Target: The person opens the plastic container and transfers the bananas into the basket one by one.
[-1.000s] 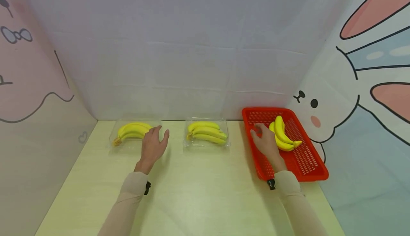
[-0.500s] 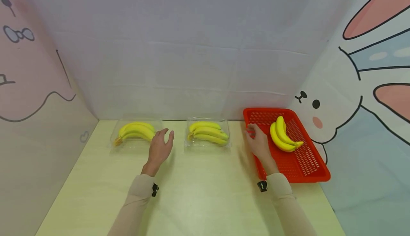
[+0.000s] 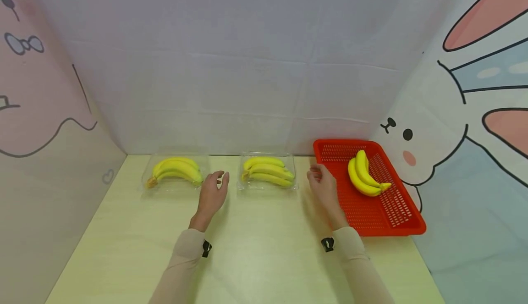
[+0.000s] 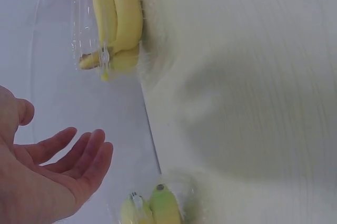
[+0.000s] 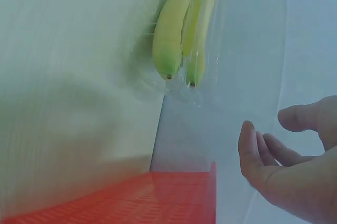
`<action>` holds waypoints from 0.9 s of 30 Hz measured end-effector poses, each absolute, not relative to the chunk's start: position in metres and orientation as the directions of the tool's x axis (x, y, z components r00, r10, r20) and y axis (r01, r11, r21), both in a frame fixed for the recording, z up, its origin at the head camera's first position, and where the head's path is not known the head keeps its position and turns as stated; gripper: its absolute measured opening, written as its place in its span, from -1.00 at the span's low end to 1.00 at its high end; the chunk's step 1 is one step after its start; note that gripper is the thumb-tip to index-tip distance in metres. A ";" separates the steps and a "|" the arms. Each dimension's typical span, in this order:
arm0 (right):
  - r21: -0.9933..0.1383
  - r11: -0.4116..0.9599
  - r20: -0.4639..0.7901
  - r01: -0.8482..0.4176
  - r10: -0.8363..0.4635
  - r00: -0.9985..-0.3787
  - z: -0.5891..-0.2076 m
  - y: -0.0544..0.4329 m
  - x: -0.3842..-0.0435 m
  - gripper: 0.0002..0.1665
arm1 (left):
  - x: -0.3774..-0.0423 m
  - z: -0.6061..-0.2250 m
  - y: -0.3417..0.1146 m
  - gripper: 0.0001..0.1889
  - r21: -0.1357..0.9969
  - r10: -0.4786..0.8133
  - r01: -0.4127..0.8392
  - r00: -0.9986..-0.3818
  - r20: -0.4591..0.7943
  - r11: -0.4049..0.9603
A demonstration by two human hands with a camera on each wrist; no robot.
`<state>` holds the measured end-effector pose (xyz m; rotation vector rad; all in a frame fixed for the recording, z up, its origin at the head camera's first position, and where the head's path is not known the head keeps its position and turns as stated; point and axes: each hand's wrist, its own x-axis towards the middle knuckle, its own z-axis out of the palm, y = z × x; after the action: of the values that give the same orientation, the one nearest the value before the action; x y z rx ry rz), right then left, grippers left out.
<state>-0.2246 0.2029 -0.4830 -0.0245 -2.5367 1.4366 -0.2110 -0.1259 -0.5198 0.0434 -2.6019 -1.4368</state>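
Left hand and right hand are empty, fingers loosely bent; 1 banana bunch lies in the right basket, 2 in far boxes; a low right sleeve might drag the basket.

A pale, creased sheet is standing as a wall behind a light, faintly grained table. On the left, a pink and off-white panel is displaying dark line drawings and a small grey heart. On the right, a pale blue panel is bearing a large cartoon rabbit with pink-lined ears. Soft light is spreading across the tabletop.
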 end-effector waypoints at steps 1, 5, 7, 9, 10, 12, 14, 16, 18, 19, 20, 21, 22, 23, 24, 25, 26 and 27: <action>-0.850 0.519 0.179 -0.088 0.129 -0.975 -0.484 0.202 -0.225 -0.63 | -0.211 -0.520 -0.125 -0.49 0.846 -0.110 0.059 -0.984 0.137 0.529; -0.861 0.506 0.134 -0.045 0.141 -0.981 -0.487 0.195 -0.222 -0.61 | -0.211 -0.525 -0.123 -0.54 0.855 -0.128 0.067 -0.980 0.154 0.514; -0.869 0.493 0.123 -0.037 0.143 -0.982 -0.487 0.193 -0.221 -0.60 | -0.211 -0.527 -0.121 -0.56 0.857 -0.142 0.063 -0.977 0.157 0.511; -0.874 0.484 0.121 -0.034 0.150 -0.981 -0.489 0.190 -0.220 -0.61 | -0.212 -0.529 -0.120 -0.58 0.863 -0.156 0.061 -0.975 0.160 0.502; -0.875 0.483 0.122 -0.033 0.154 -0.980 -0.489 0.189 -0.219 -0.61 | -0.212 -0.530 -0.119 -0.58 0.864 -0.161 0.061 -0.974 0.161 0.500; -0.874 0.484 0.125 -0.031 0.162 -0.979 -0.491 0.187 -0.218 -0.63 | -0.212 -0.531 -0.117 -0.59 0.869 -0.174 0.056 -0.972 0.161 0.491; -0.872 0.488 0.126 -0.028 0.169 -0.978 -0.494 0.186 -0.218 -0.64 | -0.212 -0.533 -0.115 -0.60 0.875 -0.189 0.048 -0.969 0.157 0.482; -0.871 0.490 0.133 -0.031 0.175 -0.976 -0.497 0.185 -0.217 -0.65 | -0.212 -0.535 -0.113 -0.62 0.877 -0.207 0.042 -0.965 0.159 0.478; -0.870 0.491 0.149 -0.044 0.176 -0.973 -0.501 0.184 -0.217 -0.67 | -0.212 -0.537 -0.110 -0.64 0.882 -0.229 0.037 -0.960 0.161 0.469; -0.869 0.492 0.155 -0.049 0.177 -0.972 -0.502 0.183 -0.217 -0.68 | -0.212 -0.538 -0.109 -0.64 0.885 -0.239 0.035 -0.957 0.163 0.464; -0.871 0.489 0.156 -0.049 0.179 -0.971 -0.503 0.183 -0.217 -0.68 | -0.212 -0.539 -0.107 -0.65 0.888 -0.248 0.035 -0.954 0.166 0.458; -0.870 0.490 0.157 -0.050 0.180 -0.971 -0.505 0.182 -0.217 -0.69 | -0.212 -0.540 -0.106 -0.66 0.890 -0.255 0.035 -0.952 0.168 0.455; -0.871 0.490 0.153 -0.046 0.180 -0.972 -0.506 0.182 -0.217 -0.69 | -0.213 -0.540 -0.104 -0.66 0.892 -0.262 0.031 -0.951 0.166 0.451; -0.870 0.491 0.151 -0.044 0.179 -0.972 -0.508 0.181 -0.217 -0.68 | -0.213 -0.541 -0.103 -0.66 0.893 -0.267 0.028 -0.950 0.164 0.449; -0.870 0.492 0.146 -0.039 0.180 -0.973 -0.509 0.181 -0.217 -0.68 | -0.213 -0.541 -0.101 -0.66 0.894 -0.270 0.027 -0.949 0.164 0.448; -0.869 0.493 0.137 -0.031 0.181 -0.974 -0.510 0.180 -0.217 -0.67 | -0.213 -0.542 -0.100 -0.67 0.895 -0.272 0.025 -0.948 0.162 0.445; -0.867 0.499 0.132 -0.024 0.182 -0.974 -0.512 0.180 -0.217 -0.67 | -0.213 -0.542 -0.099 -0.67 0.896 -0.274 0.026 -0.948 0.163 0.443; -0.863 0.504 0.130 -0.021 0.183 -0.974 -0.513 0.180 -0.217 -0.67 | -0.213 -0.542 -0.098 -0.67 0.896 -0.276 0.024 -0.947 0.162 0.442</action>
<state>-0.2171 0.1797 -0.5131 -0.1394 -2.5412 1.4632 -0.2128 -0.0982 -0.5421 0.2176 -2.4134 -1.5067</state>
